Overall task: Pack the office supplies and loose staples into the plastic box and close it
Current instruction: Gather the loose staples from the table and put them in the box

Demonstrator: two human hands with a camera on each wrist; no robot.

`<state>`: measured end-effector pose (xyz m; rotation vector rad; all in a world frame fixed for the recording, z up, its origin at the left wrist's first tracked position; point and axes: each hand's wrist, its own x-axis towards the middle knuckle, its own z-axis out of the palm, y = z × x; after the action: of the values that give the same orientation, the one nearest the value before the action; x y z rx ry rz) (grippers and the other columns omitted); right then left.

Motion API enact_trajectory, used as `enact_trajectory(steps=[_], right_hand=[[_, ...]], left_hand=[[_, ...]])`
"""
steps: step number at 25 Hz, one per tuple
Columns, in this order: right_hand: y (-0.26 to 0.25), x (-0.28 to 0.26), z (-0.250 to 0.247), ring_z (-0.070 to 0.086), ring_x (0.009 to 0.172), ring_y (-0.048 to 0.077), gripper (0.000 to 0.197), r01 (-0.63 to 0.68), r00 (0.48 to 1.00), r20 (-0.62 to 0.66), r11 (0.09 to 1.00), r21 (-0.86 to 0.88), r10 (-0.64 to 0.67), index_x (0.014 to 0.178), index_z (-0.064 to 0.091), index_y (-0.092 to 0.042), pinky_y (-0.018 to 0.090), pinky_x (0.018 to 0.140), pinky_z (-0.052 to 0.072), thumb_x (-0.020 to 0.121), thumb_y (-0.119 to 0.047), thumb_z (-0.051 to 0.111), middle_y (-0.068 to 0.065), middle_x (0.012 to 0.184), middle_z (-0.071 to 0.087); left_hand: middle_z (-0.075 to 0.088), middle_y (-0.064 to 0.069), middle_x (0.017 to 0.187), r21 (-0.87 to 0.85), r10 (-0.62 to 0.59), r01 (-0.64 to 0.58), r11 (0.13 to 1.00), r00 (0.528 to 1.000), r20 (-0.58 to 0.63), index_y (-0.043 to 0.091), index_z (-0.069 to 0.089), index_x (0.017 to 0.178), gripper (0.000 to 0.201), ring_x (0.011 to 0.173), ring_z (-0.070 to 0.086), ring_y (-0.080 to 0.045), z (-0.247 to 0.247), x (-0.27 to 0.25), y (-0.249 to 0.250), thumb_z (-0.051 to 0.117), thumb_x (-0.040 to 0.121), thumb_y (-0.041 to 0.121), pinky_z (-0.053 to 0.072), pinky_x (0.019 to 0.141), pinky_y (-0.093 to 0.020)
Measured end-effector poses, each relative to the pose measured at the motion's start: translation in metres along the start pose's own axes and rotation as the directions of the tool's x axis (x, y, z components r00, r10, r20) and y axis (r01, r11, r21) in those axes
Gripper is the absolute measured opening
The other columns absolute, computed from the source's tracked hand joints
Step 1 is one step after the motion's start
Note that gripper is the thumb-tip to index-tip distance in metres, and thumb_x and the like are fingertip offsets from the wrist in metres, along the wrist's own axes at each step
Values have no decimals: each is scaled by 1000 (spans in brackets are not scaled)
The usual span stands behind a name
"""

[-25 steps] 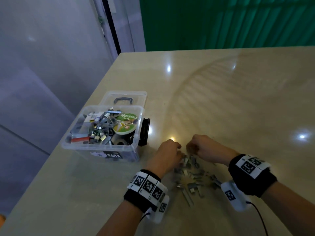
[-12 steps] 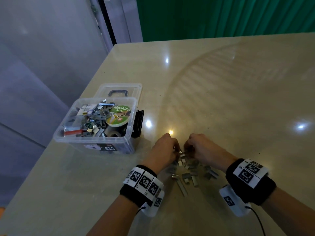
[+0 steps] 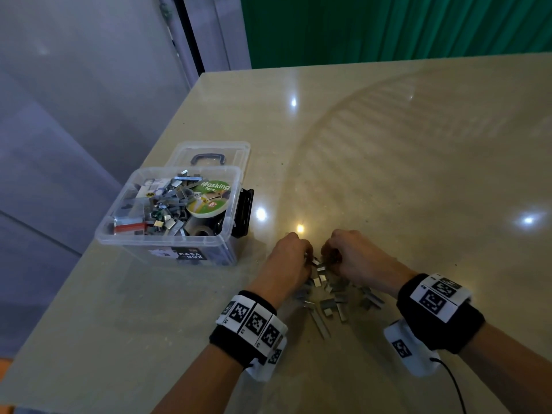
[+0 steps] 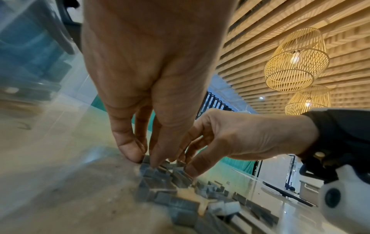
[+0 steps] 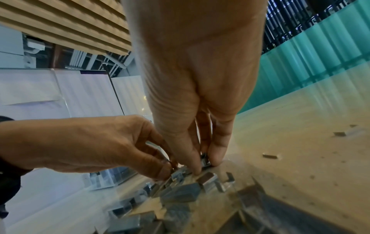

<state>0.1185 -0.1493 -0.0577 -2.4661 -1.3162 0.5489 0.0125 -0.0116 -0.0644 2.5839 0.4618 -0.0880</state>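
Both hands are down in the loose staples near the worktop's front edge. The left hand has its fingertips pinching a clump, and the right hand is curled, pinching staples right next to it. The plastic box sits open by the left edge, already holding staples and masking tape, with its lid lying behind.
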Motion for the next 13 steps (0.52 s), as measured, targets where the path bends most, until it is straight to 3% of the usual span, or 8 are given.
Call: enact_trajectory(steps=[6,10,13], right_hand=[[0,1,-1,57,90,15,15,-6,1000,9,1000,19,6,103,71,-11,25,76,53,88,-11,71,1,104,58],[0,3,1,60,85,17,12,2,1000,-5,1000,24,-2,95,69,-15,27,71,53,86,-6,69,1,97,63],[2,4,4,60,87,14,18,-12,1000,-4,999,37,12,101,71,-15,17,65,45,87,-4,68,0,100,63]], left_hand=[[62,-10,110,8,1,-1,1000,1000,10,8,74,107,18,97,63,-24,-7,-2,-2,64,93,12,56,87,-32],[69,-8,106,-55,-12,12,998,1000,10,11,71,108,17,96,65,-21,-4,-4,-8,64,93,14,56,86,-32],[69,-6,104,-71,4,-5,997,1000,-19,15,70,109,17,97,63,-21,-2,-5,-11,65,93,13,56,87,-35]])
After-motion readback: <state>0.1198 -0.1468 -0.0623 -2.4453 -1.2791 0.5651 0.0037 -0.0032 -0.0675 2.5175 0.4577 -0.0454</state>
